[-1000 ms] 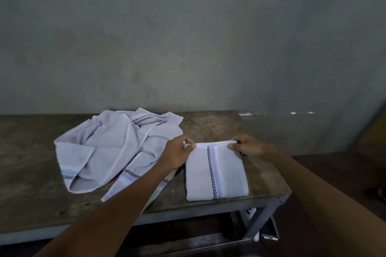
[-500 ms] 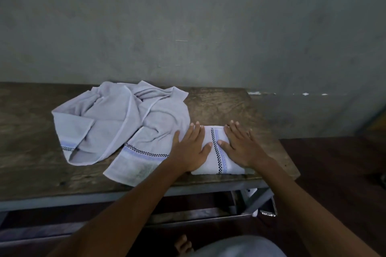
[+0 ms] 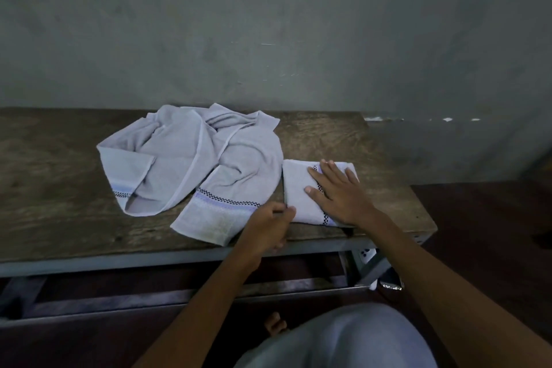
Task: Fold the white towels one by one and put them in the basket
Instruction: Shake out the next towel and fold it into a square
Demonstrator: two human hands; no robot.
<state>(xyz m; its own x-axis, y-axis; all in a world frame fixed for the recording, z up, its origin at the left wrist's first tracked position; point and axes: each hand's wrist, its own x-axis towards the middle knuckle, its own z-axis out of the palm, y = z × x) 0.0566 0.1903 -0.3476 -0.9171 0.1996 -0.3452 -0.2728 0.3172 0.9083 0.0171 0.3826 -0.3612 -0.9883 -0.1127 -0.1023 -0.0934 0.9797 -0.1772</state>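
Worn brown wooden tabletop [image 3: 328, 134] on a grey metal frame, set against a grey plaster wall [image 3: 268, 24]. Small folded white towel with a black checkered stripe [image 3: 295, 185] lies flat near the tabletop's right front edge. Right hand [image 3: 340, 191] rests palm down on it, fingers [image 3: 328, 170] spread and flat, gripping nothing. Left hand [image 3: 268, 227] at the folded towel's near left corner, fingers curled; thumb and fingertips appear to pinch the towel's edge, though the contact is partly hidden. Just left of the folded towel, touching or nearly so, a loose heap of crumpled white towels with blue and black checkered bands [image 3: 194, 164] sprawls across the tabletop's middle. No basket identifiable. Bare toes [image 3: 276, 324] on the dark floor below.
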